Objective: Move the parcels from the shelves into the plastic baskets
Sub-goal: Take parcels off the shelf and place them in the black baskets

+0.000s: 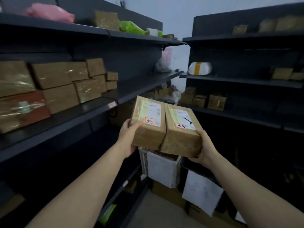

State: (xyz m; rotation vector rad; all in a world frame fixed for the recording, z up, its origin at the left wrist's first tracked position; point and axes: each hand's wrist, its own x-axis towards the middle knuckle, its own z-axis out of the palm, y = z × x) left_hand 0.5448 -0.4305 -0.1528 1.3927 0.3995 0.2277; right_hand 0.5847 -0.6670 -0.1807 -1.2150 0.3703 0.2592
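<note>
Head view showed two brown cardboard parcels held side by side in mid-air, inner faces touching, directly above the white plastic basket [142, 160] on the floor between the shelf units. The left parcel [148, 129] and the right parcel [181, 139] each carried a white label with a red-bordered sticker on the top face.

The left hand [128, 137] gripped the outer side of the left parcel, thumb on the top edge, fingers wrapped underneath. The right hand [205, 148] gripped the near outer corner of the right parcel in the same way.

A white sheet [162, 168] hung over the basket's front wall. A dark basket [197, 171] stood just beside it. The left shelf [82, 111] carried stacked cardboard boxes [62, 86] towards its rear edge; the right shelf [246, 80] held a white bag [199, 68] at its end.
</note>
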